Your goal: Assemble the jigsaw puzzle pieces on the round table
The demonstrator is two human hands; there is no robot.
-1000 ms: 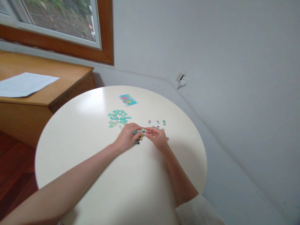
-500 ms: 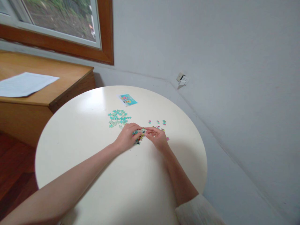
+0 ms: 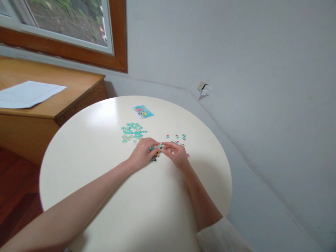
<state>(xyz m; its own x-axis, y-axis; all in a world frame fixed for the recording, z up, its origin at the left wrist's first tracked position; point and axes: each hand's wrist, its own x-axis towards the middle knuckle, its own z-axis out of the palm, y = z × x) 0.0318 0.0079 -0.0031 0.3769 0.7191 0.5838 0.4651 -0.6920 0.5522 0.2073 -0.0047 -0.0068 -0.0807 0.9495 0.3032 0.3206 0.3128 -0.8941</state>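
Small jigsaw puzzle pieces [image 3: 161, 146] sit between the fingertips of both hands at the middle of the table. My left hand [image 3: 143, 153] is closed on them from the left, thumb and forefinger pinching. From the right, my right hand [image 3: 177, 154] grips the same pieces with its thumb and forefinger. Under the left hand lies a cluster of darker, multicoloured pieces [image 3: 154, 158], partly hidden by the fingers. Beyond the left hand spreads a pile of teal and pale green pieces [image 3: 133, 131]. Several pink and green pieces [image 3: 176, 137] lie scattered past the right hand.
A small bright picture card [image 3: 144, 111] lies near the far edge of the round white table [image 3: 126, 210]. To the left stands a wooden desk [image 3: 78, 78] with a white paper sheet [image 3: 30, 93]. A wall socket with a plug [image 3: 205, 89] is behind the table.
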